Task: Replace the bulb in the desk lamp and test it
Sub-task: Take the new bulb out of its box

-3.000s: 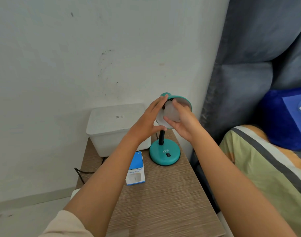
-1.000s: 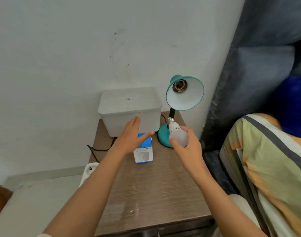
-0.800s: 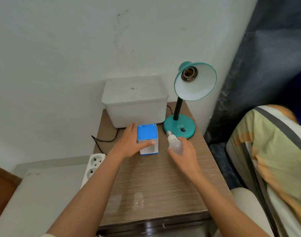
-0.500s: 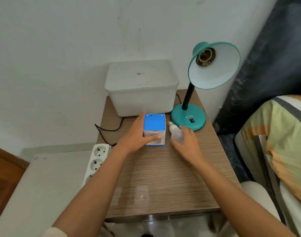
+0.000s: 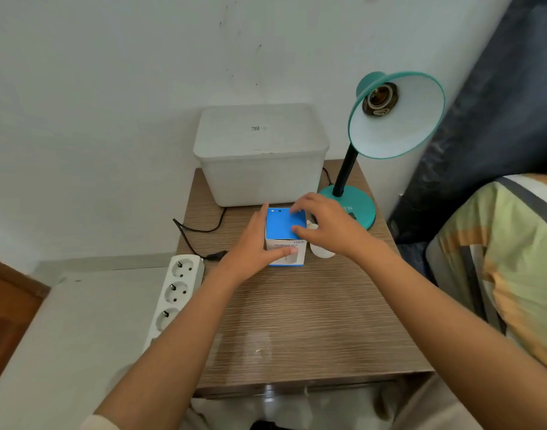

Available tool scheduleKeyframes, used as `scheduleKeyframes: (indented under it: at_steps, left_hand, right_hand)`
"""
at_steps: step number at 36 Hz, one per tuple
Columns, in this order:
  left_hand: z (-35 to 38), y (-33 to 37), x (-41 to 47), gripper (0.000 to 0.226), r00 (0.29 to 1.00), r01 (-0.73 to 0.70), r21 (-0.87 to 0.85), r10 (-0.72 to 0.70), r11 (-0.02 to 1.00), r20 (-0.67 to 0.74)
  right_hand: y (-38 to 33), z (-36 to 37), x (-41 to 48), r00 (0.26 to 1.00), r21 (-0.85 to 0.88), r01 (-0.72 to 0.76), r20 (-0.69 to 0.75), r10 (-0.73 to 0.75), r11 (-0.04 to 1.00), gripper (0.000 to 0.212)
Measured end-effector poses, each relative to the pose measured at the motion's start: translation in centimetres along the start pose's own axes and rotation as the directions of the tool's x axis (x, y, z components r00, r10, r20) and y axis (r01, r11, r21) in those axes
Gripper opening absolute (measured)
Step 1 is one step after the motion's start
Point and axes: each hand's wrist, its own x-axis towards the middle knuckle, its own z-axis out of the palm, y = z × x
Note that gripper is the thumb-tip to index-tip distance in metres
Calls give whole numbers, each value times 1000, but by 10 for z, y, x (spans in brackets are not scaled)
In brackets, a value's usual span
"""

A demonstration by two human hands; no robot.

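The teal desk lamp [image 5: 396, 116] stands at the back right of the wooden side table [image 5: 300, 321], its shade tilted towards me and its socket [image 5: 380, 102] bare. A blue and white box [image 5: 285, 234] stands upright near the lamp base [image 5: 363, 206]. My left hand [image 5: 255, 246] grips the box's left side, thumb across its front. My right hand [image 5: 326, 226] rests its fingertips on the box's blue top. The white bulb [image 5: 320, 251] lies on the table just right of the box, partly hidden under my right hand.
A white lidded plastic bin [image 5: 259, 153] sits at the back of the table against the wall. A white power strip [image 5: 176, 290] lies left of the table with a black cord [image 5: 197, 231] running to it. Striped bedding [image 5: 501, 259] is at the right.
My right hand set the bulb down on the table beside the box, let go of it and moved onto the box's top. My left hand stood the box upright and keeps hold.
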Motion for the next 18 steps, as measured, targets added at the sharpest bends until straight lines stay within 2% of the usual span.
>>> scheduleKeyframes:
  at_steps: [3, 8, 15, 18]
  left_hand:
    - [2, 0, -3, 105, 1000, 7, 6, -7, 1000, 3]
    - [2, 2, -2, 107, 998, 45, 6, -45, 999, 39]
    - [3, 1, -2, 109, 998, 56, -20, -55, 998, 33]
    - [4, -1, -1, 105, 999, 47, -38, -46, 998, 21]
  right_hand:
    - [-5, -3, 7, 986, -77, 42, 164, -29, 996, 40]
    - [-12, -10, 11, 966, -152, 63, 259, -21, 986, 49]
    - [-19, -11, 15, 970, -261, 88, 243, -23, 961, 51]
    - [-14, -5, 11, 967, -382, 198, 227, -116, 903, 38]
